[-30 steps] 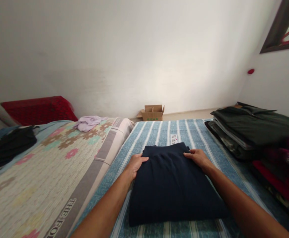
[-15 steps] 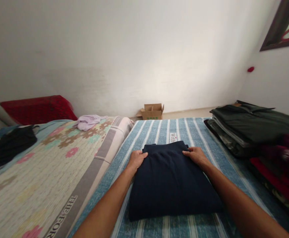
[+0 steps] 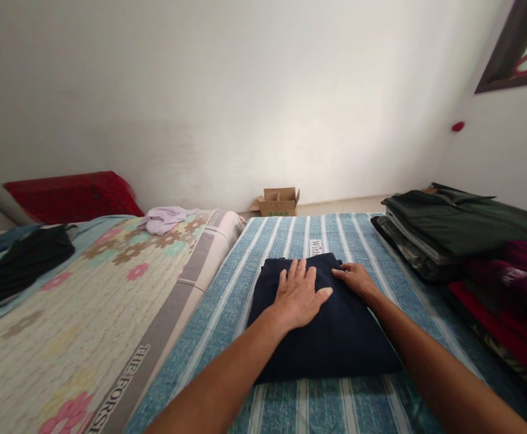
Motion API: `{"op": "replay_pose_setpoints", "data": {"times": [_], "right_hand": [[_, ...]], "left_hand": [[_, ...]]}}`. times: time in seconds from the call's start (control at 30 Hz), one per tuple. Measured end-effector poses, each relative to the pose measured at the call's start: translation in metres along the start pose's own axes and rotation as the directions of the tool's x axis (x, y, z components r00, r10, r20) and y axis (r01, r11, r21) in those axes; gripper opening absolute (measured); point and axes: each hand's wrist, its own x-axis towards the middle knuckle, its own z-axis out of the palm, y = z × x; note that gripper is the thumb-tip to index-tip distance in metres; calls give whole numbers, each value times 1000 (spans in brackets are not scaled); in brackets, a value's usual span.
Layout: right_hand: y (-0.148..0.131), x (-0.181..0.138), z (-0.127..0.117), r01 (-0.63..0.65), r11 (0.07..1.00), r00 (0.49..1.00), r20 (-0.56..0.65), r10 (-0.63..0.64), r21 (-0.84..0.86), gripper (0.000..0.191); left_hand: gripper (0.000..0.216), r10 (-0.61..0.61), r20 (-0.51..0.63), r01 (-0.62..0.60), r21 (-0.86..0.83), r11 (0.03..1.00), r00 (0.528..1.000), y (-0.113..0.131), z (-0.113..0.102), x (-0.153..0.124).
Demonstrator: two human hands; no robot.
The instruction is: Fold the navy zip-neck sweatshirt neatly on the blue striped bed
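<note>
In the near middle of the blue-striped bed cover [image 3: 209,337], here it is: a folded navy garment [image 3: 336,343], lying flat, a neat dark block with its narrower end to the far side. And look at the left hand [image 3: 297,295]! Palm down on the upper face, fingers spread wide, gripping nothing, just resting on the cloth. Over at the far right corner, the right hand [image 3: 360,282] has its thumb on top and its fingers at the edge; whether it's pinching the layers or merely steadying them, I can't tell from here.

What sort of customer is this cloth? Soft and limp, I'd say, no stiffness to speak of, light to moderate in weight with those folds doubled up. Nothing fragile about it, and the matt weave doesn't look slippery, but loose layers could slide over one another and open up. The sound hold, to my eye, is both side edges at once, thumbs above, fingers well under the bottom layer; pinch only the top and it probably unfolds.

Off to the right, well apart from it, sits the dark green folded garment [image 3: 462,226] on its pile, a purple garment [image 3: 523,271] nearer.
</note>
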Motion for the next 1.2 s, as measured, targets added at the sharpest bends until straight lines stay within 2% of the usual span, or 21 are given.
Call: {"op": "replay_pose_setpoints", "data": {"times": [0.07, 0.13, 0.3, 0.37, 0.5, 0.6, 0.77, 0.87, 1.07, 1.2], "right_hand": [[0, 0, 0, 24, 997, 999, -24, -26, -69, 25], [-2, -2, 0, 45, 987, 996, -63, -55, -156, 27], [-17, -15, 0, 101, 900, 973, -148, -179, -424, 42], [-27, -20, 3, 191, 843, 957, -94, -273, -503, 42], [-35, -22, 14, 412, 714, 898, 121, -423, -566, 40], [-22, -17, 24, 455, 664, 884, 211, -418, -593, 45], [0, -14, 30, 432, 646, 898, 238, -370, -629, 54], [-3, -14, 26, 430, 638, 900, 247, -359, -639, 53], [-28, -29, 19, 442, 632, 892, 241, -382, -637, 49], [-24, -52, 28, 478, 638, 877, 289, -384, -603, 47]], "left_hand": [[78, -67, 111, 63, 48, 997, 992, -3, 16, 5], [84, -113, 154, 98, 102, 990, 982, -10, 29, 7], [86, -113, 110, 93, 169, 981, 988, -19, 43, 5], [87, -106, 85, 89, 187, 978, 991, -19, 45, 3], [90, -97, 37, 88, 200, 976, 995, -21, 52, 3], [91, -97, 20, 91, 197, 976, 995, -23, 57, 5], [93, -96, 22, 90, 207, 974, 995, -22, 57, 8], [94, -102, 44, 91, 203, 975, 994, -21, 55, 9], [89, -102, 71, 87, 187, 978, 992, -20, 51, 11], [78, -93, 83, 77, 181, 981, 992, -19, 50, 10]]}}
